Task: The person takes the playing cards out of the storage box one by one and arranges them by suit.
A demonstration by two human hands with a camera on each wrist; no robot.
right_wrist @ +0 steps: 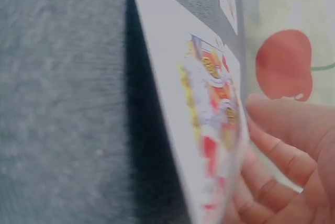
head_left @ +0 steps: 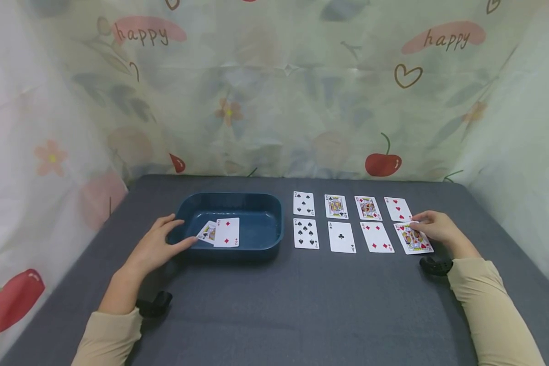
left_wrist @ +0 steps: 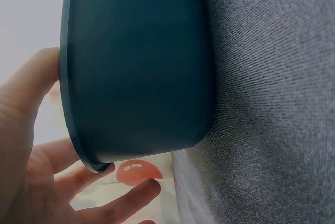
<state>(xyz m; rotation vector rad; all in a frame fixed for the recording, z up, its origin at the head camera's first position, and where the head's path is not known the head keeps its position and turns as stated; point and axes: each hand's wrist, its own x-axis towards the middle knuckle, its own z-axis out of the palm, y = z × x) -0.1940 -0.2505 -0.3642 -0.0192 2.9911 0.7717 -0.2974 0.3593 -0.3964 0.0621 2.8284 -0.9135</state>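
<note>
My right hand (head_left: 439, 229) pinches a red face card (head_left: 413, 240) at the right end of the near row of playing cards. In the right wrist view this card (right_wrist: 209, 98) is tilted, with a dark shadow beneath it and fingers behind its edge. At the left, my left hand (head_left: 153, 246) holds the near-left corner of a dark blue tray (head_left: 267, 248), thumb and fingers spread along the rim. Inside the tray lie a two of diamonds (head_left: 226, 239) and, partly under it, a face card (head_left: 207, 232).
Face-up cards lie in two rows right of the tray, among them a seven of spades (head_left: 306, 234), ace of clubs (head_left: 341, 244), four of diamonds (head_left: 377, 237) and three of hearts (head_left: 395, 203). A grey cloth (head_left: 274, 310) covers the table; printed curtains (head_left: 274, 127) surround it.
</note>
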